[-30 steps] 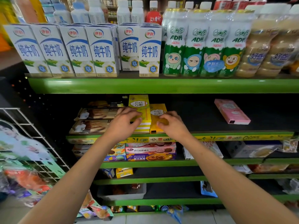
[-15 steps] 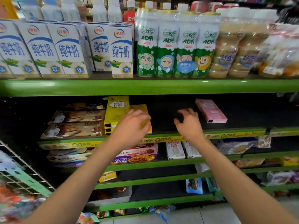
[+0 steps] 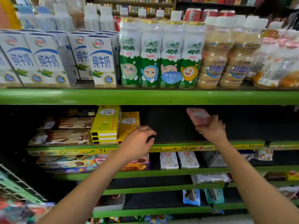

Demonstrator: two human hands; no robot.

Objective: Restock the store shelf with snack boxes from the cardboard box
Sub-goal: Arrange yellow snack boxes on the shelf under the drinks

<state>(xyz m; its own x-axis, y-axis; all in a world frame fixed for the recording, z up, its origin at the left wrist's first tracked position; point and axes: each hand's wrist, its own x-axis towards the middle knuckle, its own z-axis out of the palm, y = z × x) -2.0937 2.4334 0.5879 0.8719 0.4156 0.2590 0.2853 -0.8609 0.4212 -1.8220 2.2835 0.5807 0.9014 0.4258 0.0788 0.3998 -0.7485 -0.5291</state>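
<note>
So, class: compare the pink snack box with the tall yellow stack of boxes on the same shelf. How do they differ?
The pink box is single; the yellow stack is several boxes piled flat. The right hand grips the pink box, lifted and tilted; the yellow stack rests untouched on the shelf. Both are slim cartons.

- Your right hand point(image 3: 211, 130) covers the near end of the pink box point(image 3: 199, 116), whose print is blurred.
- Your left hand point(image 3: 137, 143) hides the yellow box's point(image 3: 129, 122) lower front.
- Lower-left packets point(image 3: 17, 210) smear unreadably.
</note>
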